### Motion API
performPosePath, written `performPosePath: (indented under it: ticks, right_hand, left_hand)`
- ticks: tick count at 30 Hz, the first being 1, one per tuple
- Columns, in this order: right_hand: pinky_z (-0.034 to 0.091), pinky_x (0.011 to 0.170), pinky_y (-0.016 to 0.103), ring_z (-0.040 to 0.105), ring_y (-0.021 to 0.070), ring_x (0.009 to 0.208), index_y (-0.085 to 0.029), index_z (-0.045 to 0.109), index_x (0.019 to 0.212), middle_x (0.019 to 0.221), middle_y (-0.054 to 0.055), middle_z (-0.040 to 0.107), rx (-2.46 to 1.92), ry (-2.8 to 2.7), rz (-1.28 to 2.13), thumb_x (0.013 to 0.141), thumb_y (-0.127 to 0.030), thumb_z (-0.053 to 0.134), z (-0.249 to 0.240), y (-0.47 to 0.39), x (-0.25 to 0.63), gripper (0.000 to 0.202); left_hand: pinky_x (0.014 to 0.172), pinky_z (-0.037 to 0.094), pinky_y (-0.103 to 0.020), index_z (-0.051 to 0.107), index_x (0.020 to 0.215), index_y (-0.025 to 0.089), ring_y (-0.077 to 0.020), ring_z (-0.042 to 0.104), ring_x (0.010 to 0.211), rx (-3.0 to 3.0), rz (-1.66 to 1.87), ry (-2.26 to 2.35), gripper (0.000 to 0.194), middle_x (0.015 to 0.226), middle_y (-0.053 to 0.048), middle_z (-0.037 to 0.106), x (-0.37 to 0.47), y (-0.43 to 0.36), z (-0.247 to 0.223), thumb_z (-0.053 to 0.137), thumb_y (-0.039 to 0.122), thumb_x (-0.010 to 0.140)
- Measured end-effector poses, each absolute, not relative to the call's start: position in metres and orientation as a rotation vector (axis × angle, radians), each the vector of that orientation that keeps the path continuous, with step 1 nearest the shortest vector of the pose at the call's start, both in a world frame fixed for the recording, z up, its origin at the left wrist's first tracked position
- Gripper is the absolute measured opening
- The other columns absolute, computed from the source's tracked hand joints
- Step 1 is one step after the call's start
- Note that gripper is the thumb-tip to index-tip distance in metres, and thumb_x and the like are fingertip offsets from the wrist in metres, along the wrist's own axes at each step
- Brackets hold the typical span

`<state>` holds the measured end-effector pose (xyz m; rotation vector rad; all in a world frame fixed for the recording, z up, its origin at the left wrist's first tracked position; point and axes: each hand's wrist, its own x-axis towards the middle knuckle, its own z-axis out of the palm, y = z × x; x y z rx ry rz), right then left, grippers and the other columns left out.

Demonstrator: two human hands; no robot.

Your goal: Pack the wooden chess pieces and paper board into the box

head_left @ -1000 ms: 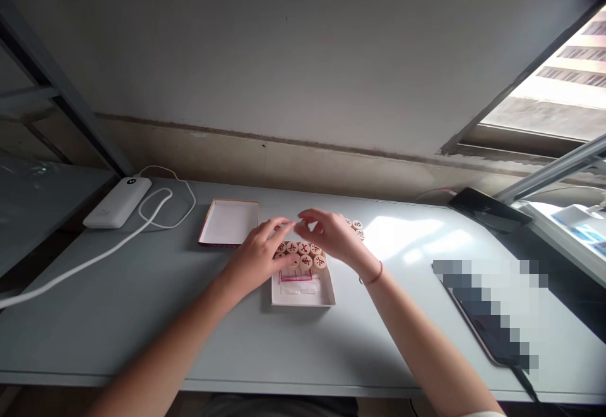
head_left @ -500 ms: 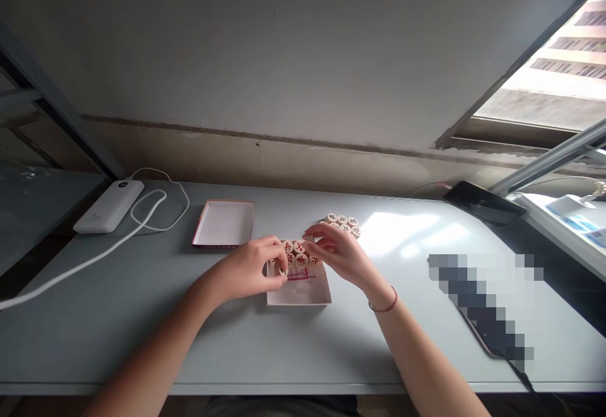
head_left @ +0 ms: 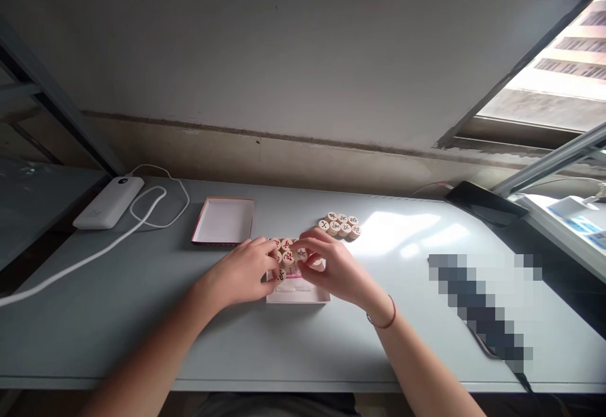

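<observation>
A shallow white box [head_left: 297, 298] lies on the table, with several round wooden pieces with red characters [head_left: 287, 258] in its far part. Over its left side, my left hand [head_left: 249, 270] pinches a round piece with a dark character [head_left: 281, 275]. My right hand [head_left: 331, 265] is over the right side, thumb and fingers closed round a piece with a dark character [head_left: 302, 254]. Behind my right hand, several stacked round pieces with black characters [head_left: 345, 228] stand on the table. Some pieces in the box are hidden by my fingers.
An open box lid [head_left: 224, 221] lies at the left rear. Further left are a white power bank [head_left: 108, 204] and its white cable [head_left: 89, 260]. A black phone [head_left: 485, 205] leans at the right rear, and a pixelated dark object [head_left: 487, 310] lies at the right.
My right hand has moved slightly left and down over the box, uncovering more of the black-character pieces behind it. My left hand has shifted slightly left.
</observation>
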<state>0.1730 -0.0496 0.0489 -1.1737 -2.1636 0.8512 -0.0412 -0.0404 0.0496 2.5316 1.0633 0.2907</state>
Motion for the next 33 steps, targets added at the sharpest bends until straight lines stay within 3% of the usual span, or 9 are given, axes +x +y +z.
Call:
performPosePath:
  ticks: [2, 5, 10, 14, 18, 22, 26, 30, 33]
  right_hand:
    - [0.053, 0.065, 0.028, 0.059, 0.0119, 0.069, -0.022, 0.061, 0.106, 0.098, 0.005, 0.061, -1.177, -2.276, 0.747, 0.083, -0.016, 0.057, 0.047, -0.055, 0.165, 0.024]
    - [0.049, 0.064, 0.028, 0.059, 0.0155, 0.075, -0.019, 0.061, 0.096, 0.09, 0.005, 0.063, -1.16, -2.447, 0.534, 0.085, -0.017, 0.057, 0.038, -0.06, 0.152, 0.012]
    - [0.042, 0.063, 0.028, 0.059, 0.0185, 0.08, -0.019, 0.062, 0.088, 0.095, 0.007, 0.064, -1.121, -2.651, 0.234, 0.087, -0.019, 0.056, 0.029, -0.064, 0.144, 0.006]
    - [0.028, 0.049, 0.025, 0.058, 0.0153, 0.068, -0.019, 0.059, 0.094, 0.088, 0.006, 0.065, -1.268, -2.696, 0.214, 0.085, -0.017, 0.057, 0.033, -0.065, 0.148, 0.01]
    - [0.021, 0.046, 0.026, 0.057, 0.014, 0.059, -0.018, 0.056, 0.091, 0.077, 0.004, 0.065, -1.323, -2.746, 0.213, 0.087, -0.017, 0.053, 0.031, -0.064, 0.147, 0.005]
    - [0.021, 0.047, 0.026, 0.058, 0.0143, 0.058, -0.018, 0.055, 0.088, 0.075, 0.004, 0.065, -1.337, -2.739, 0.209, 0.09, -0.021, 0.053, 0.026, -0.064, 0.141, 0.004]
    - [0.023, 0.048, 0.025, 0.059, 0.0139, 0.059, -0.019, 0.057, 0.087, 0.077, 0.004, 0.067, -1.322, -2.685, 0.305, 0.089, -0.023, 0.057, 0.028, -0.065, 0.14, 0.005]
    - [0.033, 0.053, 0.023, 0.06, 0.0135, 0.063, -0.02, 0.059, 0.086, 0.079, 0.002, 0.068, -1.326, -2.484, 0.512, 0.088, -0.032, 0.058, 0.039, -0.052, 0.155, 0.012]
    - [0.038, 0.059, 0.024, 0.06, 0.0143, 0.067, -0.019, 0.061, 0.089, 0.088, 0.004, 0.069, -1.616, -2.228, 0.371, 0.091, -0.03, 0.05, 0.045, -0.024, 0.176, 0.015]
  left_hand:
    - [0.072, 0.046, -0.028, 0.067, 0.078, 0.023, -0.0183, 0.058, 0.082, 2.469, 0.333, 1.105, 0.012, 0.088, -0.002, 0.06, -0.044, -0.037, 0.052, 0.057, 0.019, 0.081]
    - [0.065, 0.045, -0.027, 0.064, 0.082, 0.021, -0.0164, 0.059, 0.072, 2.374, 0.393, 1.289, 0.018, 0.082, -0.001, 0.06, -0.047, -0.031, 0.054, 0.047, 0.021, 0.085]
    - [0.063, 0.042, -0.026, 0.061, 0.08, 0.021, -0.0146, 0.057, 0.065, 2.31, 0.39, 1.412, 0.018, 0.077, 0.001, 0.059, -0.052, -0.027, 0.056, 0.043, 0.023, 0.086]
    - [0.061, 0.04, -0.025, 0.06, 0.081, 0.022, -0.0142, 0.056, 0.064, 2.293, 0.386, 1.4, 0.018, 0.077, 0.001, 0.06, -0.051, -0.027, 0.054, 0.044, 0.024, 0.086]
    - [0.059, 0.038, -0.024, 0.06, 0.08, 0.022, -0.0148, 0.057, 0.065, 2.28, 0.38, 1.4, 0.018, 0.078, 0.001, 0.062, -0.049, -0.028, 0.052, 0.043, 0.024, 0.086]
    - [0.053, 0.034, -0.023, 0.058, 0.076, 0.023, -0.0151, 0.055, 0.059, 2.225, 0.303, 1.43, 0.018, 0.068, 0.001, 0.062, -0.049, -0.03, 0.056, 0.042, 0.025, 0.085]
    - [0.044, 0.032, -0.024, 0.05, 0.061, 0.021, -0.0146, 0.05, 0.043, 1.951, 0.01, 1.495, 0.028, 0.05, 0.002, 0.059, -0.052, -0.034, 0.063, 0.044, 0.037, 0.083]
    - [0.045, 0.036, -0.024, 0.044, 0.049, 0.02, -0.0137, 0.052, 0.041, 1.747, -0.25, 1.38, 0.041, 0.049, -0.001, 0.062, -0.049, -0.038, 0.065, 0.049, 0.048, 0.078]
    - [0.046, 0.038, -0.023, 0.046, 0.05, 0.019, -0.0122, 0.051, 0.039, 1.671, -0.319, 1.342, 0.036, 0.05, 0.0, 0.062, -0.043, -0.04, 0.062, 0.052, 0.044, 0.074]
